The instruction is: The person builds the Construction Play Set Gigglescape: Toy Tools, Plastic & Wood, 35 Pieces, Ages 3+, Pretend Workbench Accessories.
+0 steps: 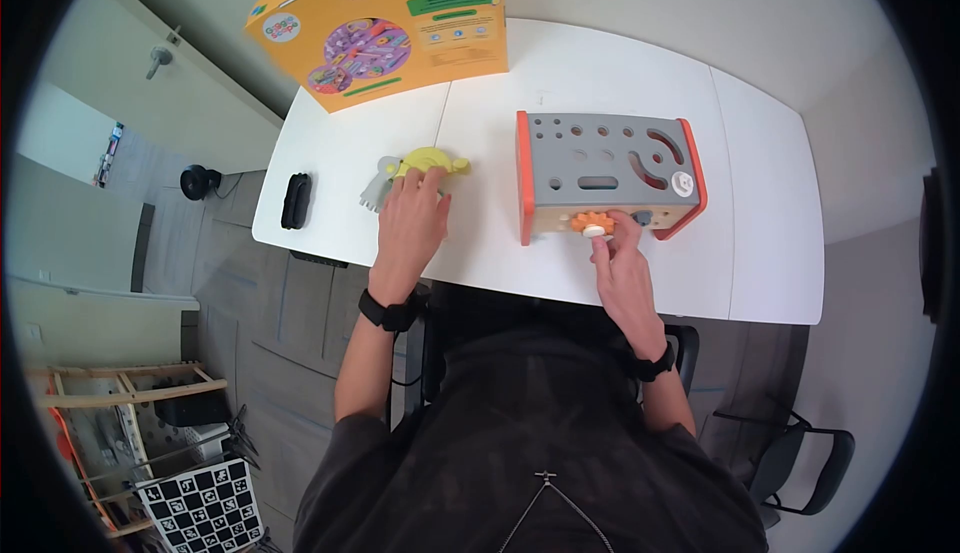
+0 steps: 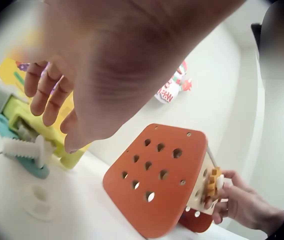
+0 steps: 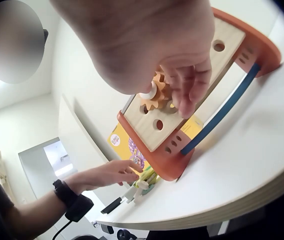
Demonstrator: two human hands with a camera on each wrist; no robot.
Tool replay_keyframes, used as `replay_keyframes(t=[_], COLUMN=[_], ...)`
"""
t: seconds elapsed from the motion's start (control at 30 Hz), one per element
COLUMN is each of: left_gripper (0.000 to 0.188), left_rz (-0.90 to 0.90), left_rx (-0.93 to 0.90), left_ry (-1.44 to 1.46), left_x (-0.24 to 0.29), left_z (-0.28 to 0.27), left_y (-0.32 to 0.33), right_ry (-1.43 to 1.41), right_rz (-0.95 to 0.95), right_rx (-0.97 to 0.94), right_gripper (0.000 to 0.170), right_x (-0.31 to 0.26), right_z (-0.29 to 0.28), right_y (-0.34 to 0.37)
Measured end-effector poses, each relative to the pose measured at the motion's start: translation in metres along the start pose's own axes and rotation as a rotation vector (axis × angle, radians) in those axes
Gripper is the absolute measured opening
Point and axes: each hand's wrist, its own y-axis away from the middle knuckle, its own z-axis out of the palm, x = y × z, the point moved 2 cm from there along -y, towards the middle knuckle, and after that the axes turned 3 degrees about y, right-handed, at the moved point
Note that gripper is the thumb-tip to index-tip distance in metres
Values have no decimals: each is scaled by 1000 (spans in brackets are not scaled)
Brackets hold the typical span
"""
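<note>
At the front panel of a toy workbench [image 1: 560,158] with a grey top and orange-red ends, my right hand [image 1: 630,281] grips an orange toy gear [image 1: 583,220]. A white bolt head [image 3: 149,93] sits at the gear's centre, close by the thumb. My left hand [image 1: 412,225] reaches over a pile of toy parts, its fingers loosely bent and holding nothing. In that pile lie a yellow-green piece [image 1: 428,158] and a grey toothed piece [image 1: 374,193]. The left wrist view also shows a white toy screw [image 2: 19,148] and a teal piece [image 2: 38,170] there.
A yellow construction play set box [image 1: 390,38] stands at the back left of the white table [image 1: 480,243]. A black tray [image 1: 296,201] lies near the left edge. On the bench's top is a white round piece [image 1: 682,184]. A chair [image 1: 815,463] stands at the right.
</note>
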Motion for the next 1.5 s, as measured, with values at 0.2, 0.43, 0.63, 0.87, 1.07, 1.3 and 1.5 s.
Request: replay_keyframes(t=[0.2, 0.43, 0.63, 0.87, 1.07, 1.3, 1.5], left_gripper=[32, 29, 24, 25, 25, 25, 33], left_rz=[-30, 26, -89, -301, -409, -414, -286], left_rx=[-32, -24, -82, -52, -17, -31, -154], left_ry=[-113, -88, 553, 1308, 1652, 1538, 1193], left_x=[-27, -29, 4, 25, 37, 37, 42], left_z=[29, 27, 9, 45, 62, 65, 76], left_y=[9, -1, -32, -54, -50, -54, -56], right_ry=[-52, -99, -165, -179, -207, -139, -46], right_rz=[-28, -34, 129, 215, 235, 266, 191], right_rx=[71, 212, 445, 505, 472, 406, 268], right_gripper=[48, 40, 36, 35, 37, 39, 37], right_x=[14, 35, 64, 81, 90, 99, 107], right_z=[-4, -25, -49, -61, -57, -47, -38], right_y=[7, 21, 22, 17, 16, 7, -6])
